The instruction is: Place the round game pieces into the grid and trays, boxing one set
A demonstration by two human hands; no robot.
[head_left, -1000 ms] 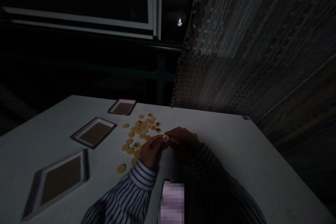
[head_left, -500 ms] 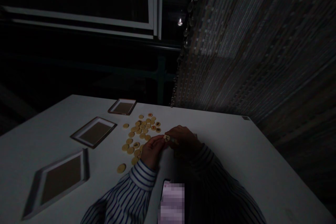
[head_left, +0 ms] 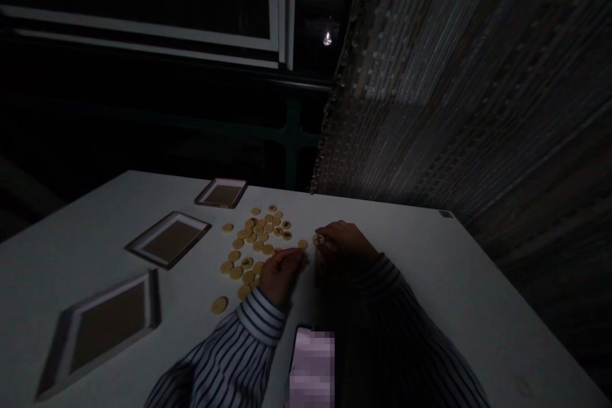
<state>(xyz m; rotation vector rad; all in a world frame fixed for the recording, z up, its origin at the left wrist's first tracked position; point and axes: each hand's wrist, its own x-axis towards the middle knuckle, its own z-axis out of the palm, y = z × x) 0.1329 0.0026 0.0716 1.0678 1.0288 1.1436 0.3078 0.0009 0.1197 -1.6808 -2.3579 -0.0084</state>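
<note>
My right hand (head_left: pixel 347 242) pinches a round xiangqi piece (head_left: pixel 318 239) between thumb and fingertips, its dark character facing me. Just left of it, my left hand (head_left: pixel 281 275) hovers low over the white table (head_left: pixel 430 293) with its fingers pressed together. A plain pale xiangqi piece (head_left: pixel 303 244) shows right at the left fingertips; whether they grip it or it lies behind them, I cannot tell. Beyond and left of my left hand spreads a loose group of round pieces (head_left: pixel 251 236), mostly blank side up, a few showing red or black characters. The left hand hides part of the group.
Three shallow box trays stand along the left: a near one (head_left: pixel 155 306), a middle one (head_left: pixel 205 229) and a far one (head_left: pixel 245 188). A phone (head_left: pixel 301 357) lies at the front, between my forearms. A bead-string curtain (head_left: pixel 406 76) hangs behind the table's right side.
My hands have moved apart. The right hand has drawn the marked piece to the right, away from the left fingers. A plain piece now shows at the left fingertips.
</note>
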